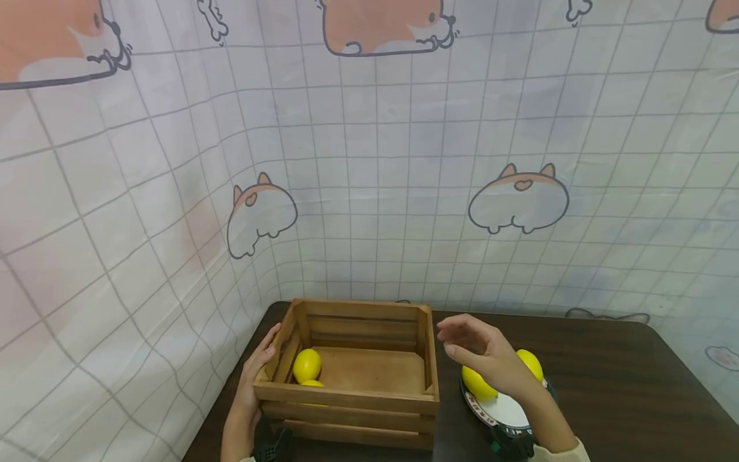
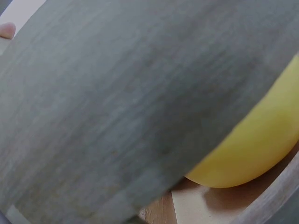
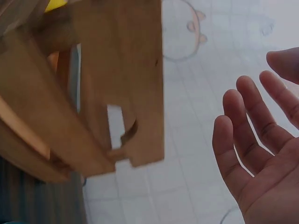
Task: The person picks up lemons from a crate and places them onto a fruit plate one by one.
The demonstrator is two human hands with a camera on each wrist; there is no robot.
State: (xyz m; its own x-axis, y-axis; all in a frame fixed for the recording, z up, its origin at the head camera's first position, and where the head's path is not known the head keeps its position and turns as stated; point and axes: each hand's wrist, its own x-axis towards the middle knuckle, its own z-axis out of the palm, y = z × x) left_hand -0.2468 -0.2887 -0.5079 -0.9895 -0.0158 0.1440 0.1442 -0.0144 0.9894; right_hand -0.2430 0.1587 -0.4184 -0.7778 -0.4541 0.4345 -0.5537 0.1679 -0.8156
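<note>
A slatted wooden crate (image 1: 346, 404) stands on the table with two lemons in its left part. One lemon (image 1: 307, 366) shows almost whole; the second lemon (image 1: 314, 384) is mostly hidden behind the front slats. Along the crate's left side lies my left hand (image 1: 252, 378), its fingers stretched against the outside of the wall. My right hand (image 1: 491, 356) hovers right of the crate, fingers loosely bent and holding nothing. In the right wrist view a gap separates my right hand (image 3: 261, 158) from the crate's corner (image 3: 121, 84). A slat fills most of the left wrist view, beside a lemon (image 2: 252, 149).
Under my right forearm sits a patterned white plate (image 1: 510, 414) carrying lemons (image 1: 476, 383), partly covered by the arm. The dark wooden table (image 1: 612, 385) extends to the right. A cloth (image 1: 392, 160) with a grid and cartoon dogs hangs behind and at the left.
</note>
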